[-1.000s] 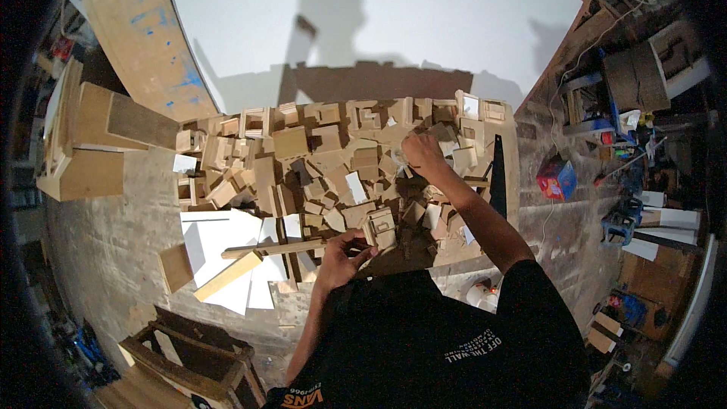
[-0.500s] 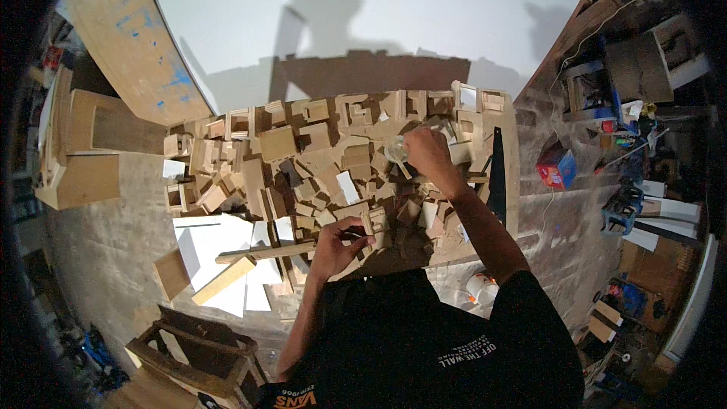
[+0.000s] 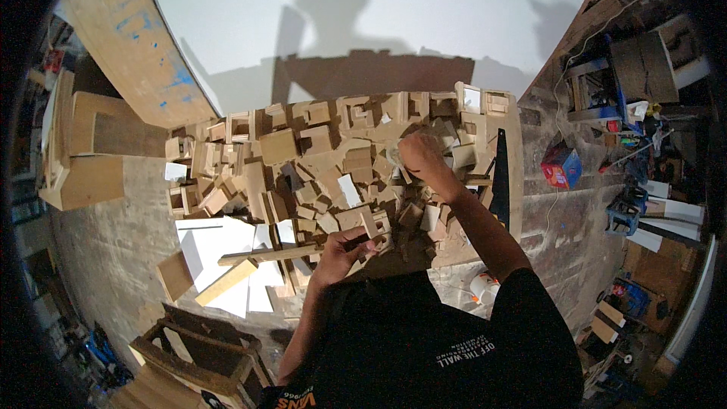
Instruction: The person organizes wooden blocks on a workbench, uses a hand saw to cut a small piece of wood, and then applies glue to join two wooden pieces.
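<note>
A worktable [image 3: 511, 182] is heaped with several small wooden blocks and offcuts [image 3: 303, 159]. My right hand [image 3: 419, 155] reaches into the heap at its right side, fingers closed around a small pale wood block. My left hand [image 3: 342, 248] is at the table's near edge, gripping the end of a long thin wooden strip [image 3: 265, 255] that runs out to the left. My dark-shirted torso fills the lower middle of the view.
White sheets [image 3: 219, 246] and a wood plank [image 3: 225, 282] lie on the floor at left. A wooden crate [image 3: 197, 348] stands lower left, boxes [image 3: 79, 159] far left, a dark blade-like tool [image 3: 500, 178] on the table's right, a red box [image 3: 560, 167] and clutter right.
My right hand has stayed working in the right side of the heap. My left hand keeps hold of the strip at the near edge.
</note>
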### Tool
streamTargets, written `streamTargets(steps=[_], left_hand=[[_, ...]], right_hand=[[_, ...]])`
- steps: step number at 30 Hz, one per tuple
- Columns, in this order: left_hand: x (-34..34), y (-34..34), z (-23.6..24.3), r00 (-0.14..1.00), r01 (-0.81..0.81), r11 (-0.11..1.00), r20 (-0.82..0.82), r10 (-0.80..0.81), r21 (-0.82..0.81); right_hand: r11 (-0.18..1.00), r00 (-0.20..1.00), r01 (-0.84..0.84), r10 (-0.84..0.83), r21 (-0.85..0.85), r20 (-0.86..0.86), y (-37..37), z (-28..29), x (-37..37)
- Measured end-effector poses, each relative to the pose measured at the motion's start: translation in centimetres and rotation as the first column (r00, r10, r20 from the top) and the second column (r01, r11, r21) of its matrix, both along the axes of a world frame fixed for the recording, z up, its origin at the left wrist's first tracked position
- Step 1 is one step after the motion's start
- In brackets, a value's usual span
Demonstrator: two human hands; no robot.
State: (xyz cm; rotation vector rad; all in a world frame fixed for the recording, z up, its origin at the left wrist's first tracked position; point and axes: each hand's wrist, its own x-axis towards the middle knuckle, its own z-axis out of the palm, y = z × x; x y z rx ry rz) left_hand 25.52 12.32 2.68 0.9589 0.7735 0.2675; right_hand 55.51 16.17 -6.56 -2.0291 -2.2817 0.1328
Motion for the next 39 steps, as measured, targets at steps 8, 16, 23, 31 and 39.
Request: streamTargets(steps=[8,16,23,31,39], left_hand=[[-0.6,0.9,4.1,0.979,-0.027,0.991,0.196,0.052,-0.127],[-0.6,0.4,8.3,0.948,-0.192,0.978,0.244,0.206,-0.081],[-0.8,-0.9,10.7,0.938,-0.209,0.976,0.293,0.185,0.053],[2.0,-3.0,14.3,0.938,-0.141,0.990,0.324,0.124,0.028],[3.5,-6.6,15.0,0.876,-0.111,0.970,0.439,0.199,-0.218]], right_hand=[[0.976,0.133,0.188,0.085,0.109,-0.988,-1.5,1.4,-1.0],[0.929,0.545,0.327,-0.337,-0.176,-0.768,-3.4,0.1,2.6],[0.908,0.196,0.352,-0.311,-0.229,-0.930,-9.5,17.7,1.2],[0.974,-0.022,0.224,0.020,0.014,-1.000,-15.6,24.9,-2.3],[0.926,0.041,0.358,0.110,0.117,-0.993,-18.8,26.4,-4.4]])
